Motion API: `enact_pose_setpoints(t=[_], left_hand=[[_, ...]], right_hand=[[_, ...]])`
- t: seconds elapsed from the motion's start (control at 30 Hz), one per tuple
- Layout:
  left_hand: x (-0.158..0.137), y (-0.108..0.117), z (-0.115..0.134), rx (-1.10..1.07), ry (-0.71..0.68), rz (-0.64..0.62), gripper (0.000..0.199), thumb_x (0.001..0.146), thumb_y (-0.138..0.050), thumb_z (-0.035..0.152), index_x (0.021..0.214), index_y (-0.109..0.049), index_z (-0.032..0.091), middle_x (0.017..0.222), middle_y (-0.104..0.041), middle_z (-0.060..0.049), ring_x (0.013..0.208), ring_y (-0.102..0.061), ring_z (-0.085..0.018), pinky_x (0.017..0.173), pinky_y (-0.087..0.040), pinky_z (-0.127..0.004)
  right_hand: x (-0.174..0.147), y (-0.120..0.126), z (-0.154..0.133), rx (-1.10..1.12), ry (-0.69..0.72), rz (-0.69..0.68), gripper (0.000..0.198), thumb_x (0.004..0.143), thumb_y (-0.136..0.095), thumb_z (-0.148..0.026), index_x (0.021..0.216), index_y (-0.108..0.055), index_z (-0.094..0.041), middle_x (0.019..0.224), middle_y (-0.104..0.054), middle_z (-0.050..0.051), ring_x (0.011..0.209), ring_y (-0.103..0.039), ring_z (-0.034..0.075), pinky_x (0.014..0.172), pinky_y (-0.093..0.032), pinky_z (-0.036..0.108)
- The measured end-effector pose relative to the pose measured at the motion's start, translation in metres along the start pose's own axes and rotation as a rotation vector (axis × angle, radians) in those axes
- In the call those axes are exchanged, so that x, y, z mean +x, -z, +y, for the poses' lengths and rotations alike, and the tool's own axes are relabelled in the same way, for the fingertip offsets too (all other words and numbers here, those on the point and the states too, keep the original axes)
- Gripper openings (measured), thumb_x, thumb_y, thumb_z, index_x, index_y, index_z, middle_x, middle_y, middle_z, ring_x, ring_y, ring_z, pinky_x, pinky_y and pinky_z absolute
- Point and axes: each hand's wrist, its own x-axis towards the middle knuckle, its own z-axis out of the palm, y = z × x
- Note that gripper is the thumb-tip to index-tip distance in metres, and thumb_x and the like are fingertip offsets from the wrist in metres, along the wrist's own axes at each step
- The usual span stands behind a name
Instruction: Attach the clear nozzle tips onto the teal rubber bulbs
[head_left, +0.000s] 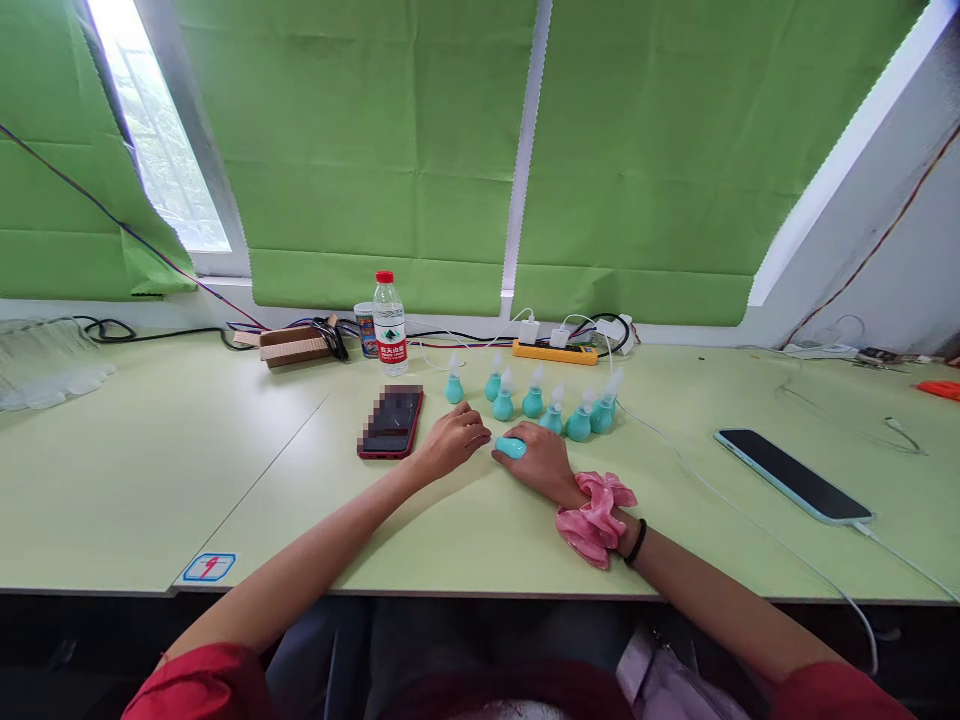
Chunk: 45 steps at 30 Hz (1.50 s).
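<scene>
Right hand [541,462]: grasped one teal bulb [511,447], back of hand up, low over the bench [450,540].
Left hand [454,440]: fingers bent, tips just beside the held bulb's left end; couldn't tell if they pinched anything.
Held bulb: tilted onto its side, between the two hands, nearer me than the standing ones.
Standing bulbs [503,404]: loose upright group just beyond the hands, teal bodies, pale pointed tops; rightmost overlapped, so exact count unclear.
Right wrist: pink scrunchie [596,515], plus black band [637,541].
Phones: red-edged phone [405,425] lay left of the left hand, partly pixelated; charging phone [795,475] sat well off to the right, white cable in.
Back edge: water bottle [391,325], red cap, beside a printed cup [366,332]; open cardboard box [294,346] left of those; orange power strip [553,352] to the right, white chargers plugged in.
Near edge: blue-bordered label [210,567], red mark, left side.
</scene>
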Motion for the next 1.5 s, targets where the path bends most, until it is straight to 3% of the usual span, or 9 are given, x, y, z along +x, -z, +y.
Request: enact_pose_setpoints(t=[0.43, 0.77, 1.27, 1.4, 1.5], left_hand=[[0.0, 0.012, 0.009, 0.422, -0.194, -0.143, 0.019, 0.083, -0.035, 0.015, 0.078, -0.053, 0.014, 0.078, -0.051, -0.007, 0.085, -0.042, -0.02, 0.066, -0.033, -0.03], [0.002, 0.007, 0.012, 0.392, -0.145, -0.18, 0.019, 0.083, -0.032, 0.016, 0.078, -0.05, 0.013, 0.074, -0.052, -0.009, 0.08, -0.043, -0.02, 0.065, -0.035, -0.031], [-0.001, 0.003, 0.012, 0.168, 0.08, 0.007, 0.021, 0.083, -0.033, 0.022, 0.087, -0.051, 0.014, 0.08, -0.055, -0.007, 0.083, -0.045, -0.019, 0.07, -0.039, -0.031], [-0.003, 0.004, 0.01, 0.061, 0.04, 0.011, 0.025, 0.081, -0.039, 0.025, 0.102, -0.05, 0.016, 0.091, -0.053, -0.008, 0.086, -0.044, -0.018, 0.076, -0.039, -0.032], [-0.004, 0.002, 0.006, 0.027, -0.014, -0.008, 0.024, 0.082, -0.04, 0.026, 0.099, -0.055, 0.019, 0.093, -0.053, -0.007, 0.088, -0.044, -0.018, 0.075, -0.039, -0.032]], right_hand=[[0.0, 0.0, 0.0, 0.031, 0.058, 0.019, 0.014, 0.065, -0.057, -0.032, 0.071, -0.062, -0.02, 0.072, -0.06, 0.002, 0.069, -0.054, 0.014, 0.061, -0.037, 0.022], [-0.001, 0.0, 0.0, 0.059, 0.049, 0.022, 0.016, 0.063, -0.058, -0.032, 0.071, -0.062, -0.019, 0.073, -0.061, 0.001, 0.071, -0.054, 0.014, 0.062, -0.037, 0.023], [0.005, -0.005, 0.007, 0.329, -0.086, -0.077, 0.024, 0.061, -0.057, -0.04, 0.065, -0.064, -0.018, 0.061, -0.061, 0.0, 0.057, -0.053, 0.013, 0.053, -0.036, 0.022], [0.003, -0.003, 0.005, 0.261, -0.064, -0.027, 0.022, 0.062, -0.057, -0.038, 0.068, -0.065, -0.019, 0.063, -0.063, 0.001, 0.059, -0.054, 0.014, 0.055, -0.037, 0.023], [0.002, -0.002, 0.003, 0.222, -0.061, -0.017, 0.021, 0.061, -0.058, -0.038, 0.069, -0.065, -0.02, 0.065, -0.064, 0.002, 0.061, -0.055, 0.015, 0.056, -0.037, 0.023]])
